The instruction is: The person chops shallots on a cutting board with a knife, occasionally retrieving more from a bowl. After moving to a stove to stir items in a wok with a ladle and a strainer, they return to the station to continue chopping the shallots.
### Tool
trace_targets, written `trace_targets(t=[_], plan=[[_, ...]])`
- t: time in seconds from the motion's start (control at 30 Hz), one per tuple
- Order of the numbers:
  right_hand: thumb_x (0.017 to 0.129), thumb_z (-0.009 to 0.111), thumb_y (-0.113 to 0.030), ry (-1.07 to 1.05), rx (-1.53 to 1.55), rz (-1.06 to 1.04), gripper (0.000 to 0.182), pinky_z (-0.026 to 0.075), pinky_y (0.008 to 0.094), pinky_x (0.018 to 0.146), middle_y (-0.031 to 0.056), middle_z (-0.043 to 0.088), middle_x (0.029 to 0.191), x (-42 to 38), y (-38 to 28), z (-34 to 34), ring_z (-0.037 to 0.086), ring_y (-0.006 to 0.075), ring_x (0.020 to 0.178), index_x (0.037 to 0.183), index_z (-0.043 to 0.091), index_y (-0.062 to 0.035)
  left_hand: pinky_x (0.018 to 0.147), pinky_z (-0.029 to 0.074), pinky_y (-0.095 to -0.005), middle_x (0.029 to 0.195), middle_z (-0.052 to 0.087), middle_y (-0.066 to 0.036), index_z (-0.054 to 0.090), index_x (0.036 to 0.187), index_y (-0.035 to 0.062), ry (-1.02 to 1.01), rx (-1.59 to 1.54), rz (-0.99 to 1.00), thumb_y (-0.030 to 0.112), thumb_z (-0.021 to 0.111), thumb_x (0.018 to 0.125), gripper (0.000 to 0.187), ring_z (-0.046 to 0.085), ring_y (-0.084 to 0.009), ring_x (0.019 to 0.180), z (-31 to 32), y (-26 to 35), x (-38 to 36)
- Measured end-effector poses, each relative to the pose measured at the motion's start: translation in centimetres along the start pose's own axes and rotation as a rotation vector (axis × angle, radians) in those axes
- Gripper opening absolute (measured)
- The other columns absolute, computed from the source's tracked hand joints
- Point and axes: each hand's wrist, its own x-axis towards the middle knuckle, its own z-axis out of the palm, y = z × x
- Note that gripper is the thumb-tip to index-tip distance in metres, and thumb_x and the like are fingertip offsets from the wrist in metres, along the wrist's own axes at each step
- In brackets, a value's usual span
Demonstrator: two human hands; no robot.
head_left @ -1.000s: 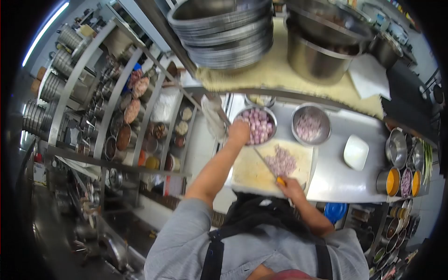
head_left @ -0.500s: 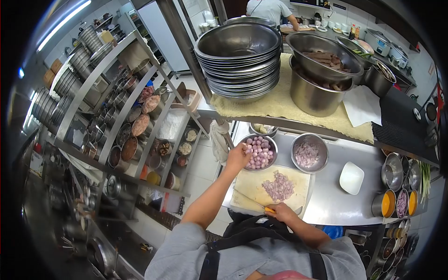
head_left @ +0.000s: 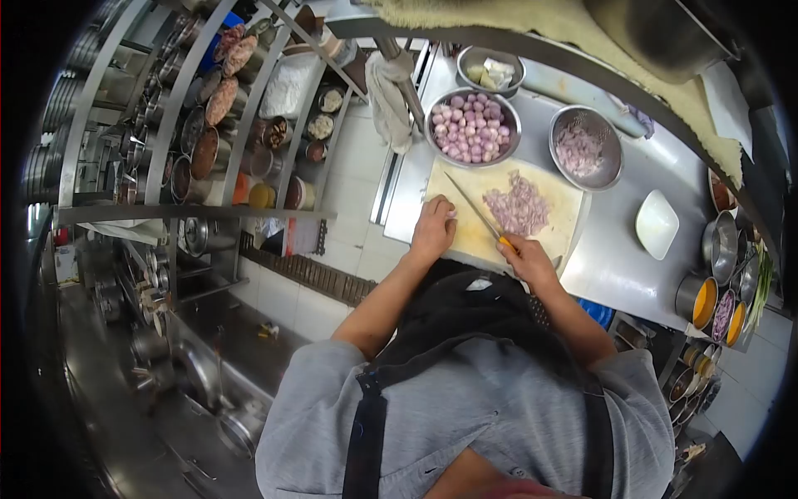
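Note:
My left hand (head_left: 433, 226) is at the left edge of the pale cutting board (head_left: 465, 237), its fingers closed on a small purple shallot (head_left: 451, 214). In my right hand (head_left: 529, 261) is the orange handle of a knife (head_left: 478, 209), whose blade points up and left across the board. A pile of chopped shallots (head_left: 519, 206) lies right of the blade. Beyond the board stands a steel bowl of whole peeled shallots (head_left: 472, 127). Another steel bowl (head_left: 617, 158) to its right holds chopped shallots.
A white bowl (head_left: 657, 224) sits on the steel counter (head_left: 611, 241). Steel containers with orange contents (head_left: 705, 303) are at the right end. A metal shelf edge (head_left: 573, 62) overhangs the counter. Behind the shallots is a bowl with pale pieces (head_left: 492, 71). A rack (head_left: 199, 211) stands left.
My left hand has come from the bowl of whole shallots down to the board, with a shallot in it. The knife now points more steeply away from me. The view has tilted down.

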Motion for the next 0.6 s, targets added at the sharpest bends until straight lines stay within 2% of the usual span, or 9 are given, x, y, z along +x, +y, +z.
trace_targets(t=[0.03, 0.07, 0.2, 0.27, 0.37, 0.6], plan=[[0.094, 0.063, -0.030, -0.026, 0.005, 0.021, 0.032, 0.049, 0.0425, 0.068, 0.0235, 0.066, 0.086, -0.1, -0.7, -0.2, 0.065, 0.0380, 0.077, 0.110, 0.067, -0.0022, 0.085, 0.047, -0.0466, 0.107, 0.057, -0.018, 0.056, 0.100, 0.0025, 0.002, -0.006, 0.015, -0.001, 0.065, 0.076, 0.025, 0.055, -0.0393, 0.099, -0.3, -0.1, -0.4], [0.095, 0.062, -0.029, -0.033, 0.010, 0.033, 0.029, 0.048, 0.0433, 0.066, 0.0224, 0.064, 0.081, -0.3, -1.2, -0.2, 0.064, 0.0377, 0.072, 0.106, 0.067, -0.0028, 0.087, 0.047, -0.0459, 0.110, 0.056, -0.017, 0.057, 0.102, 0.0029, 0.007, -0.009, 0.034, -0.001, 0.066, 0.075, 0.028, 0.055, -0.0387, 0.101, -0.6, -0.3, -0.6], [0.094, 0.062, -0.029, -0.037, -0.006, -0.010, 0.028, 0.048, 0.0435, 0.066, 0.0220, 0.063, 0.078, -0.5, -1.3, 0.4, 0.063, 0.0386, 0.071, 0.105, 0.067, -0.0032, 0.088, 0.047, -0.0446, 0.111, 0.058, -0.018, 0.057, 0.105, 0.0030, 0.024, -0.037, 0.025, 0.000, 0.067, 0.074, 0.032, 0.056, -0.0386, 0.101, -1.3, -0.9, -1.2], [0.094, 0.061, -0.029, -0.039, -0.038, -0.085, 0.028, 0.048, 0.0440, 0.067, 0.0222, 0.064, 0.078, -0.6, -1.5, 0.4, 0.063, 0.0396, 0.072, 0.103, 0.067, -0.0035, 0.087, 0.048, -0.0450, 0.107, 0.061, -0.018, 0.059, 0.104, 0.0030, -0.011, -0.010, -0.110, 0.002, 0.068, 0.075, 0.030, 0.057, -0.0382, 0.100, -1.2, -1.4, -1.3], [0.094, 0.061, -0.029, -0.095, -0.077, -0.080, 0.028, 0.048, 0.0445, 0.067, 0.0224, 0.064, 0.078, -0.5, -1.9, 0.3, 0.063, 0.0403, 0.073, 0.102, 0.067, -0.0032, 0.084, 0.050, -0.0437, 0.097, 0.066, -0.015, 0.062, 0.101, 0.0032, -0.020, 0.026, -0.117, 0.005, 0.068, 0.078, 0.024, 0.061, -0.0348, 0.094, -1.1, -1.3, -0.8], [0.094, 0.061, -0.029, -0.127, -0.102, -0.088, 0.027, 0.048, 0.0456, 0.067, 0.0228, 0.064, 0.079, 0.1, -2.0, 0.2, 0.063, 0.0408, 0.074, 0.101, 0.067, -0.0033, 0.080, 0.049, -0.0461, 0.092, 0.065, -0.016, 0.061, 0.098, 0.0026, -0.036, 0.018, -0.107, 0.007, 0.067, 0.079, 0.021, 0.058, -0.0366, 0.091, -1.0, -1.2, -0.4]])
